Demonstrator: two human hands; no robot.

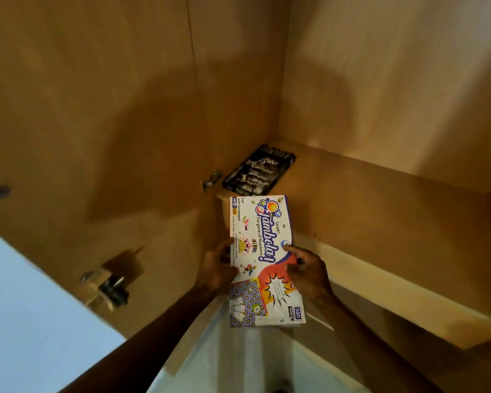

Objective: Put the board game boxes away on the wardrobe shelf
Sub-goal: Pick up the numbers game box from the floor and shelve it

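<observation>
Wood panelling is closing in the wardrobe (238, 80), a shelf (366, 199) is running across its right side, and a hinge (108, 287) is showing on the left panel. The left hand (219, 268) and right hand (309, 273) are holding a white Tambola box (264, 251) by its long edges, fingers curled round it. Its long axis is pointing away toward the back corner, its far end reaching the shelf's front edge. A dark box (258, 171) is lying flat in that corner.

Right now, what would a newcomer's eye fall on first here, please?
The bright white Tambola box stands out, held by the left hand and right hand at the front edge of the wardrobe shelf. Behind it, a dark box lies flat at its left end.
</observation>
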